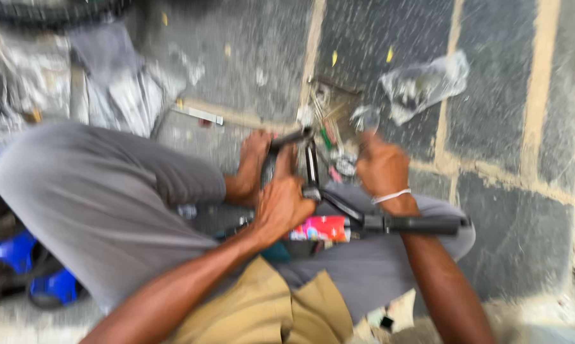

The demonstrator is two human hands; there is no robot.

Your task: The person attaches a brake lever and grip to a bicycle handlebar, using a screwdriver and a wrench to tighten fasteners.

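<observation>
Blurry head view, person seated on the ground with knees bent in grey trousers (103, 197). Left arm comes in from bottom left, forearm angled up and right, left hand (281, 200) fisted around the black metal handlebar part (312, 167), thumb up along the upright stem; fingers closed tight on it. The part sits at centre frame between the legs, upright stem with a short bar across its top near the left foot (252, 159), which touches or sits just beside that top bar. A second black bar with a dark grip (421, 224) runs right from the base of the stem across the right thigh, under the right wrist. Right arm comes in from bottom right, forearm nearly vertical, white band (390, 195) at the wrist; right hand (382, 167) is curled closed, knuckles up, around something small and silvery (366, 118) at its top, too blurred to tell what. Small pile of metal tools and bits (329, 114) lies on the stone-slab floor (504, 76) just above both hands. Crumpled clear plastic bag (424, 83) farther up right. Colourful wrapper or sticker (322, 227) just under the left hand. Blue sandals (36, 267) at left edge.
</observation>
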